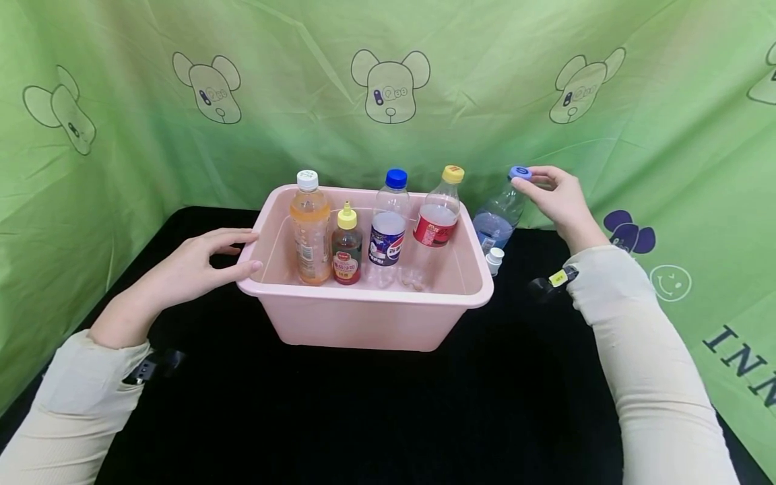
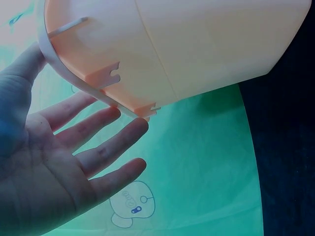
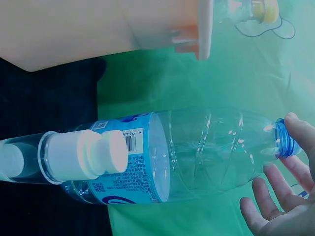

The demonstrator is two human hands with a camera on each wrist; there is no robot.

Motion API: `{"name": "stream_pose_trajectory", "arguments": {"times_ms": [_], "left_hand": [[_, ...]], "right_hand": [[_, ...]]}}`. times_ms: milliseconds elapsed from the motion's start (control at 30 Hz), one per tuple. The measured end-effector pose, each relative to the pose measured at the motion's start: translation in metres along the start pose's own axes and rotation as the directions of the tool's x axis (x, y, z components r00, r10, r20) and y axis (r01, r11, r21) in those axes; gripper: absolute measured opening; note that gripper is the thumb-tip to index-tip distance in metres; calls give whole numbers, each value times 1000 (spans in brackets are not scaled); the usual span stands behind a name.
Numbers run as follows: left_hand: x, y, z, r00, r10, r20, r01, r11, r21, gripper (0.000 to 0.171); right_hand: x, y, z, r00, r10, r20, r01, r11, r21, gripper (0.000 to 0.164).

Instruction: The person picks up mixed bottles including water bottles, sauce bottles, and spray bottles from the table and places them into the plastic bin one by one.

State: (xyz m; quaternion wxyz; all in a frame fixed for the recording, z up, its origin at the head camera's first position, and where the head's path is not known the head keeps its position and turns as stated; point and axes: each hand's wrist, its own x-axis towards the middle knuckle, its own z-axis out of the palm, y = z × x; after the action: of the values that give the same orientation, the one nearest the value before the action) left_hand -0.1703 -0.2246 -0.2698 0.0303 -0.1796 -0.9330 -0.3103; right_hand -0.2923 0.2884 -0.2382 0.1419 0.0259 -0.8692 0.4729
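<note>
A pink plastic tub (image 1: 358, 316) stands in the middle of the black table. My left hand (image 1: 192, 267) rests at its left rim, fingers straight and spread, with the thumb and fingertips touching the rim in the left wrist view. At the right, my right hand (image 1: 559, 202) pinches the blue cap of a clear plastic bottle (image 1: 500, 209) between thumb and fingers. This bottle has a blue label and stands outside the tub, behind its right side. A small pump bottle (image 3: 78, 155) with a white top stands close in front, covering part of the label.
Inside the tub stand an orange drink bottle (image 1: 311, 236), a sauce bottle (image 1: 347, 246) with a yellow nozzle, a Pepsi bottle (image 1: 388, 232) and a red-labelled bottle (image 1: 436, 222) with a yellow cap. A green printed cloth (image 1: 291, 87) hangs behind the table.
</note>
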Motion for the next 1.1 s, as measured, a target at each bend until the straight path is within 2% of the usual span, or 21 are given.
{"name": "stream_pose_trajectory", "arguments": {"times_ms": [267,467,700,833,1100], "left_hand": [[0,0,1,1000,7,2,-7,1000,7,55],[0,0,1,1000,3,6,-3,1000,6,56],[1,-2,1,1000,2,6,-2,1000,-7,55],[1,-2,1,1000,2,10,-2,1000,-10,54],[1,-1,1,1000,4,2,-4,1000,-6,54]], "right_hand": [[-1,-13,-7,1000,-28,-3,28,997,76,17],[-2,-24,-13,1000,-23,-9,24,996,85,19],[-2,-37,-19,1000,14,4,-14,989,145,22],[-2,-43,-20,1000,7,-2,-7,987,163,21],[-1,-56,-27,1000,-28,-14,31,956,293,20]]}}
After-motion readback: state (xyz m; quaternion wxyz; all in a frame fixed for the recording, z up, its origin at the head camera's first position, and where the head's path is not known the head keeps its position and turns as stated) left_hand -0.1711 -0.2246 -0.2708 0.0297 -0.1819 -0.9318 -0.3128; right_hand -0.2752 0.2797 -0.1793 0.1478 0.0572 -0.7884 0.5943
